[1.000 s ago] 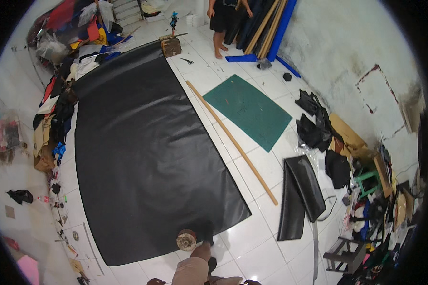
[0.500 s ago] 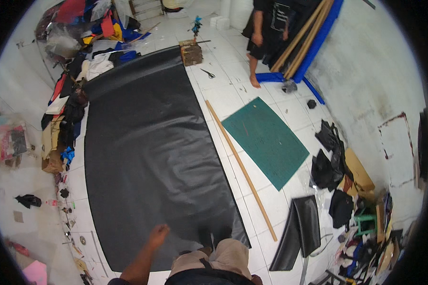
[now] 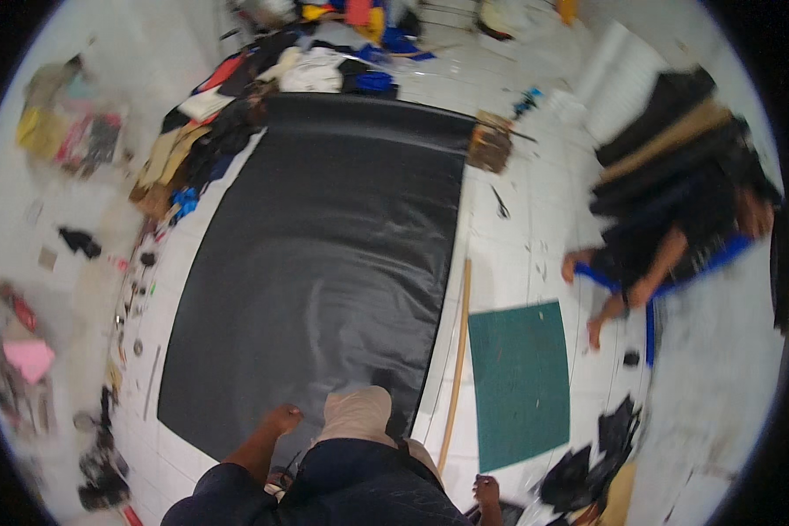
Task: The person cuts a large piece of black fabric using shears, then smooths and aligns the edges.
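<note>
A large black sheet, like synthetic leather [image 3: 324,245], lies over the tiled floor, its far end rolled into a thick roll. My left hand [image 3: 284,418] hangs over the sheet's near part, fingers curled closed, with nothing visible in them. At the lower edge, my right hand [image 3: 487,489] is low beside my body, its fingers curled. Whatever it may hold is too small to make out. Nearest to this hand are a green cutting mat [image 3: 522,386] and a long wooden pole [image 3: 456,368], both on the floor to the right of the sheet.
Scissors [image 3: 501,203] lie near a worn block [image 3: 489,143] at the sheet's far right corner. Another person [image 3: 675,232] bends beside several rolls [image 3: 666,131] at the right wall. Piled fabric [image 3: 316,70] lines the far left; black scraps [image 3: 587,469] lie at lower right.
My view has turned, and the sheet, mat and pole appear at new angles. My right hand has come into view. The other person has gone from standing to bending down by the rolls.
</note>
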Demonstrator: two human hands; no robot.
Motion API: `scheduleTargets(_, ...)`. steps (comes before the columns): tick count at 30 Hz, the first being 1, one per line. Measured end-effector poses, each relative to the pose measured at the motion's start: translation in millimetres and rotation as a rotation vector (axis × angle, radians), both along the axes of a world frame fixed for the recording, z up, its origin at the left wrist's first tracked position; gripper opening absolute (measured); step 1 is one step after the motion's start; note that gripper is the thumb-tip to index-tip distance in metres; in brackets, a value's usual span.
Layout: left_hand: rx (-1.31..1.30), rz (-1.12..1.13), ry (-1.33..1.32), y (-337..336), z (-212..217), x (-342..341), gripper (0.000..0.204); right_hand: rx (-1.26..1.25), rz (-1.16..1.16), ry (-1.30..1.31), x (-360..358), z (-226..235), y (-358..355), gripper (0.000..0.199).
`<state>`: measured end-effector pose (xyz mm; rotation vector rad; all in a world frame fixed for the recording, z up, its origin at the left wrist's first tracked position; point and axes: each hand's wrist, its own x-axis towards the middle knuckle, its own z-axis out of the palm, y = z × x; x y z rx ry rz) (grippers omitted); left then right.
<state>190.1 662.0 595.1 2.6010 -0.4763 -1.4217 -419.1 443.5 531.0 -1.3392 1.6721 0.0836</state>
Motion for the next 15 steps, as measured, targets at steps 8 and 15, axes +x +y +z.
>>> scheduleTargets(8,-0.199,0.197,0.050,-38,-96,29,0.045,-0.368,0.397,-0.136,259,-11,-387,0.030)
scheduleTargets(15,-0.232,0.499,-0.014,-327,-61,96,0.036,-0.304,0.714,-0.428,463,86,-544,0.029)
